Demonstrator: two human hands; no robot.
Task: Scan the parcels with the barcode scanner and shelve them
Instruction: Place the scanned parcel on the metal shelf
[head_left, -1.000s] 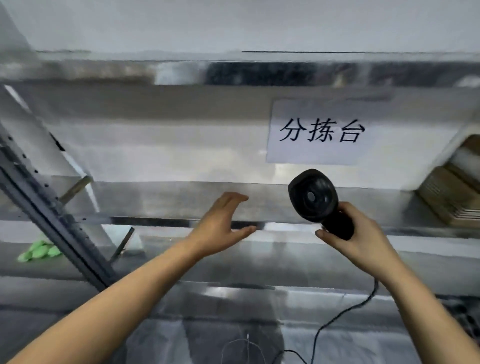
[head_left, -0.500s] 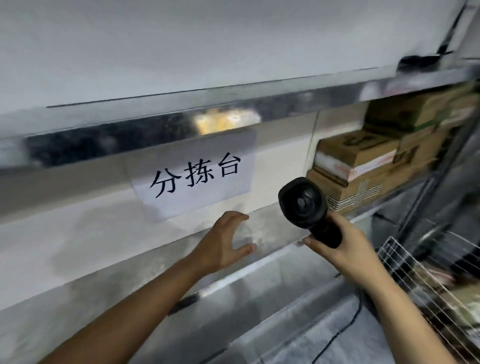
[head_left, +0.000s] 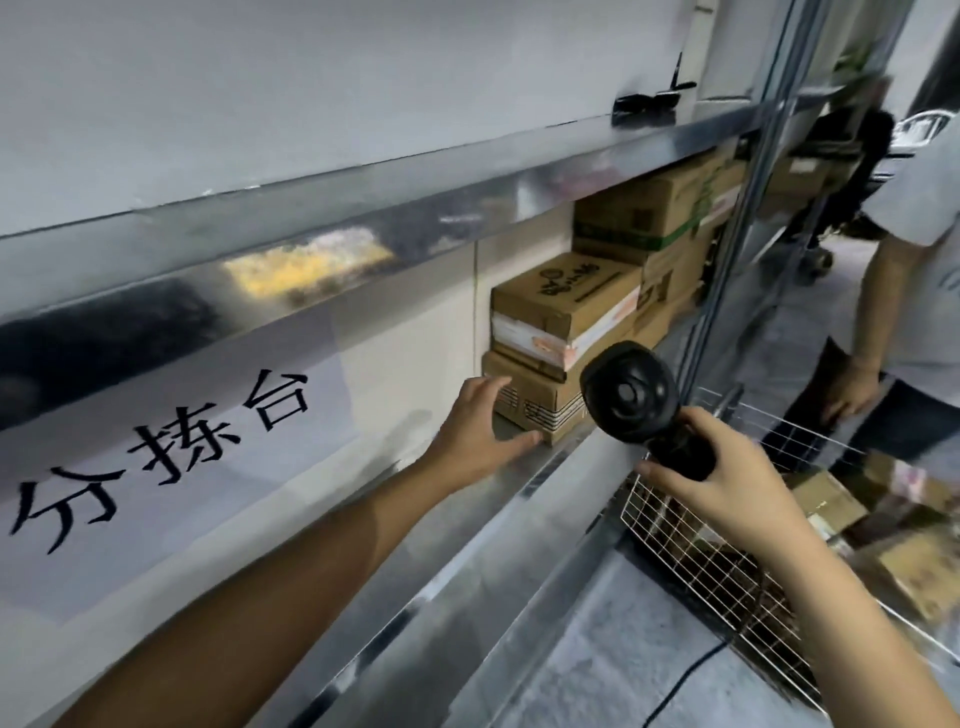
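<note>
My right hand (head_left: 727, 483) grips the handle of a black barcode scanner (head_left: 631, 392), whose round head points back toward me. Its cable (head_left: 680, 686) trails down to the lower edge. My left hand (head_left: 475, 436) is open and empty, fingers spread, just in front of the lowest cardboard box (head_left: 540, 402) of a stack on the metal shelf (head_left: 524, 478). A second box (head_left: 566, 306) with a white band lies on top of it, and larger boxes (head_left: 654, 213) stand behind. More parcels (head_left: 831, 504) lie in a wire basket (head_left: 691, 551) at the right.
A paper sign (head_left: 171, 452) with black characters hangs on the white shelf back at left. A steel upper shelf edge (head_left: 363, 218) runs overhead. A person in a white shirt (head_left: 914, 249) stands at far right, one hand near the basket. A vertical steel post (head_left: 737, 234) divides the shelving.
The view has swung right: the sign slid left and the box stack and wire basket came in. My left hand now sits by the lowest box. My right hand still holds the scanner.
</note>
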